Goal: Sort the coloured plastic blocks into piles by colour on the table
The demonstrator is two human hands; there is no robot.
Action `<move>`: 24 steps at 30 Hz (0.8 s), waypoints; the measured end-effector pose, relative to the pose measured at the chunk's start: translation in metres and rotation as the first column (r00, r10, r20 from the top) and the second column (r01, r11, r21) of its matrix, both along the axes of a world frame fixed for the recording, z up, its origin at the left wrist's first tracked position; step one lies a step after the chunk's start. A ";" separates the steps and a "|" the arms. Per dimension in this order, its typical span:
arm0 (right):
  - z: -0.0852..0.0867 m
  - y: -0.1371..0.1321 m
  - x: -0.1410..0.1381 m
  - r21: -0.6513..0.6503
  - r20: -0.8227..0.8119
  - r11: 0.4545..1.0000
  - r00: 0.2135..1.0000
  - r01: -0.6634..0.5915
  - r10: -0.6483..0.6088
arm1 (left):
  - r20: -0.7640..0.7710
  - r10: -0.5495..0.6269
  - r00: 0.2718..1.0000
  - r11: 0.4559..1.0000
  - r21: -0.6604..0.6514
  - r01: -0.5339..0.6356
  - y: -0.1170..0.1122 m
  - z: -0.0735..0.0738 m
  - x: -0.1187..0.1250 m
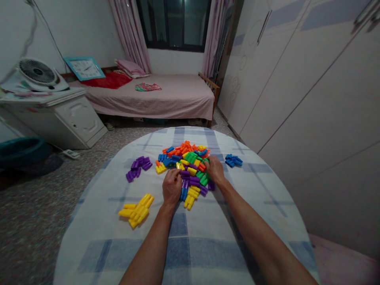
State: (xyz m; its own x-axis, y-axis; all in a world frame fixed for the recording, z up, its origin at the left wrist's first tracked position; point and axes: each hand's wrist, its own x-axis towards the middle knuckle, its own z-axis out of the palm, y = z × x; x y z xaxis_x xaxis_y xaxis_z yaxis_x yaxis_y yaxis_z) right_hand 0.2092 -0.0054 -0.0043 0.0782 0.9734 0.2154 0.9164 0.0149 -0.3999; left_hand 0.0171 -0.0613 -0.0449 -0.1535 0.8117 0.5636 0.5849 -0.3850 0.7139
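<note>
A mixed pile of plastic toy building pieces (pixel 192 158) in orange, yellow, green, blue and purple lies on the table. My left hand (pixel 172 187) is at the pile's near left side, its fingers curled in by yellow and purple pieces. On the pile's right edge, my right hand (pixel 215 170) has its fingers bent down among green and orange pieces. What either set of fingertips holds is hidden. Apart from the pile lie a purple group (pixel 138 168) on the left, a yellow group (pixel 139 211) nearer me, and a small blue group (pixel 233 160) on the right.
The round table (pixel 208 253) has a blue-and-white checked cloth. Beyond it stands a bed (pixel 178 93) with a pink sheet. A white wardrobe (pixel 297 91) rises along the right. At the left, a fan (pixel 38 73) sits on a white cabinet (pixel 74 118).
</note>
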 end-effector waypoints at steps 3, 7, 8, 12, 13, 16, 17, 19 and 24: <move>-0.002 -0.004 0.013 0.122 -0.075 0.993 0.997 0.004 0.005 | -0.003 -0.001 1.000 1.000 0.005 0.001 0.000 0.001 -0.001; 0.004 -0.016 0.065 0.143 -0.094 0.987 0.994 0.072 -0.058 | -0.012 0.006 1.000 1.000 -0.011 -0.007 0.001 0.000 -0.001; 0.006 -0.022 0.081 0.093 -0.060 0.992 0.995 0.081 -0.076 | -0.011 0.008 1.000 1.000 -0.015 -0.008 0.001 -0.001 -0.001; 0.004 -0.050 0.137 -0.133 0.145 0.956 0.959 0.263 -0.243 | -0.009 0.010 1.000 1.000 -0.024 -0.010 0.002 -0.003 -0.001; 0.002 -0.057 0.145 -0.163 0.185 0.939 0.944 0.304 -0.273 | -0.010 0.010 1.000 1.000 -0.024 -0.010 0.002 -0.003 -0.001; -0.004 -0.069 0.155 -0.114 0.293 0.923 0.900 0.366 -0.321 | -0.014 0.016 1.000 1.000 -0.017 -0.016 0.002 -0.002 -0.001; -0.006 -0.069 0.154 -0.055 0.320 0.929 0.888 0.365 -0.330 | -0.014 0.018 1.000 1.000 -0.014 -0.018 0.001 -0.001 -0.001; -0.008 -0.063 0.147 0.065 0.333 0.941 0.882 0.333 -0.335 | -0.014 0.020 1.000 1.000 -0.010 -0.020 0.001 0.000 -0.001; -0.016 -0.025 0.114 0.050 0.232 0.958 0.930 0.282 -0.286 | -0.013 0.027 1.000 1.000 0.004 -0.027 0.000 0.002 -0.002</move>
State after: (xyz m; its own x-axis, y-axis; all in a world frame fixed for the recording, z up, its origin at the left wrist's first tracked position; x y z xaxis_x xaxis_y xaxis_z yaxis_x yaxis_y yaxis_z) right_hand 0.3231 -0.0306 -0.0204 0.2960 0.9143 0.2764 0.9510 -0.2550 -0.1749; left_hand 0.0155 -0.0608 -0.0427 -0.1684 0.8050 0.5689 0.6041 -0.3718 0.7048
